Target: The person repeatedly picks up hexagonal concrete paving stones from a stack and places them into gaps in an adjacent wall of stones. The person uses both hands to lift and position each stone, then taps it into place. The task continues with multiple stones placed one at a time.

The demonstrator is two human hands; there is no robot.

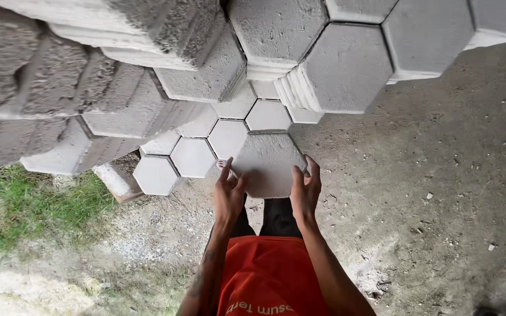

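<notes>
Both hands were on the block, and what a grip it was! The left hand (228, 193) clamped the lower left edge of the grey hexagonal concrete block (267, 164), its fingers (225, 169) spread up over the face and the thumb hooked round the rim. The right hand (306, 190) took the lower right edge, fingers (313, 167) curled over the corner, closed firm on the block. The block sat flat-faced toward the camera, held low in front of the person's orange shirt (267, 275), its top edge touching the row of paler hexagonal blocks (206, 149) laid side by side at ground level. Those ran off to the left in a honeycomb line, faces up, edges meeting. Above them loomed the tall stacks of grey blocks (335, 64), piled flat on one another, rough sides showing on the left, smooth hexagon faces on the right. Under it all lay bare dirt ground (440, 193), scattered with small pale stones, and a patch of green grass (24, 205) showed at the left edge, well apart from the hands.
</notes>
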